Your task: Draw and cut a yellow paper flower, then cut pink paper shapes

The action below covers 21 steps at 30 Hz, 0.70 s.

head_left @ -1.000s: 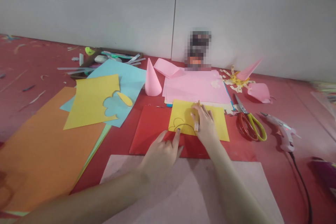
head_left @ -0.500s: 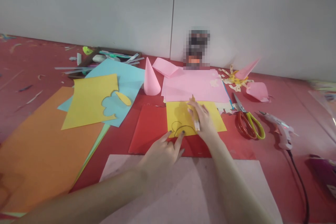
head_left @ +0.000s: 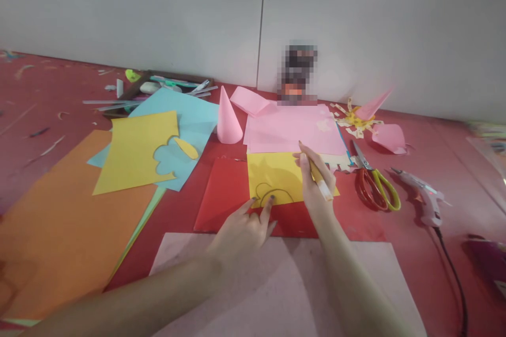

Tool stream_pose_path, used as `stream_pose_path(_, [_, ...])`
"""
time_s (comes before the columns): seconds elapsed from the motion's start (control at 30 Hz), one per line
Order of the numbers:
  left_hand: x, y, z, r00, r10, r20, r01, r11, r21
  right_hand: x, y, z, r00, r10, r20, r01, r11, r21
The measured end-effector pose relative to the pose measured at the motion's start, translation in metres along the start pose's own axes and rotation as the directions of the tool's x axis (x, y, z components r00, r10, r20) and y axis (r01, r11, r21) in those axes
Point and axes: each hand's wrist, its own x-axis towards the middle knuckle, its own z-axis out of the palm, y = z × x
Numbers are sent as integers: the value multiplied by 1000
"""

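Partly under left hand (head_left: 244, 226): yellow paper (head_left: 272, 168)

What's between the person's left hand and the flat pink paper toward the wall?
In the head view, the yellow sheet, marked with dark curved lines and lying on a red sheet, is between the left hand and the flat pink paper.

Craft workspace, with glue gun (head_left: 431, 201), scissors (head_left: 367, 166) and coloured paper (head_left: 272, 167)

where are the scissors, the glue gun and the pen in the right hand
Scissors (head_left: 368, 167): head view, on the blades near the handles.
Glue gun (head_left: 430, 198): head view, on its body.
Pen (head_left: 320, 180): head view, on its barrel.
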Motion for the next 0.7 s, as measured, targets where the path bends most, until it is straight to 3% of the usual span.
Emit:
stream_pose_path(0.07, [0, 0, 0, 1000, 4, -8, -4, 1000, 4, -2, 0, 3, 993, 117, -9, -116, 991, 65])
stream_pose_path(0.17, [-1, 0, 0, 1000, -3, -15, 3, 1000, -27, -5, 3, 8, 951, 299, 82, -310, 925, 219])
stream_pose_path(0.3, [0, 0, 1, 999, -21, -47, 17, 997, -82, -8, 7, 15, 888, 382, 255, -446, 852, 274])
stream_pose_path(0.37, [0, 0, 2, 998, -15, -58, 10, 997, -75, -9, 7, 17, 874, 391, 288, -461, 853, 243])
stream_pose_path(0.53, [0, -1, 3, 999, 17, -42, -17, 1000, 1, -12, 7, 17, 891, 372, 262, -414, 901, 129])
stream_pose_path(0.7, [-1, 0, 3, 1000, -12, -28, 10, 998, -55, -12, 8, 17, 896, 354, 269, -393, 914, 105])
